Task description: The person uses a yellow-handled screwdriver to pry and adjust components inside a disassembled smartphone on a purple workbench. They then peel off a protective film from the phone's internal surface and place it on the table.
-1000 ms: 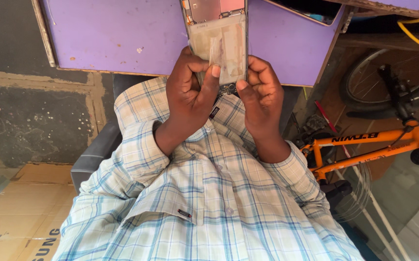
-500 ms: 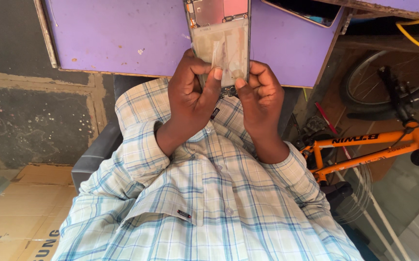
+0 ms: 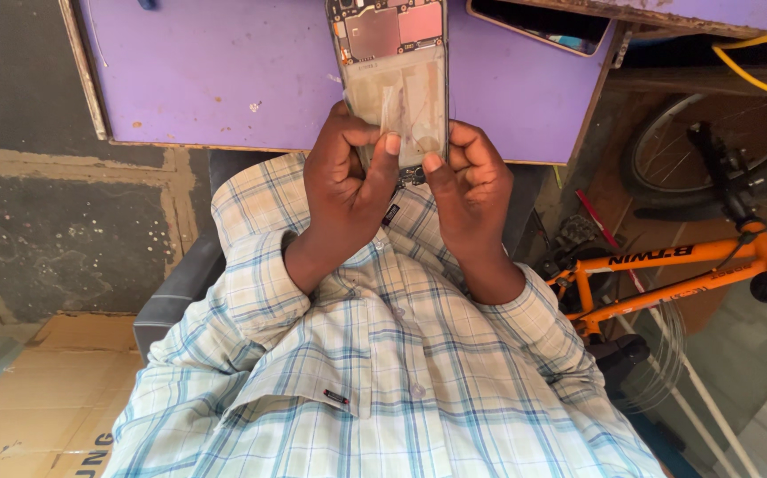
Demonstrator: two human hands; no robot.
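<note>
Head view, steeply down, close over lap

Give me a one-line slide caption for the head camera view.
Both hands, left hand and right hand, hold an opened phone over a purple table, orange bicycle alongside.

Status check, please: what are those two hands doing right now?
Left hand, right hand: both gripping opened phone. Held over purple table. Nothing in the way.

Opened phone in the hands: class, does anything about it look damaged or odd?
Yes. The slim grey phone, held by the left hand and right hand, has no back cover: its circuit board and bare, glue-streaked battery bay are exposed.
</note>
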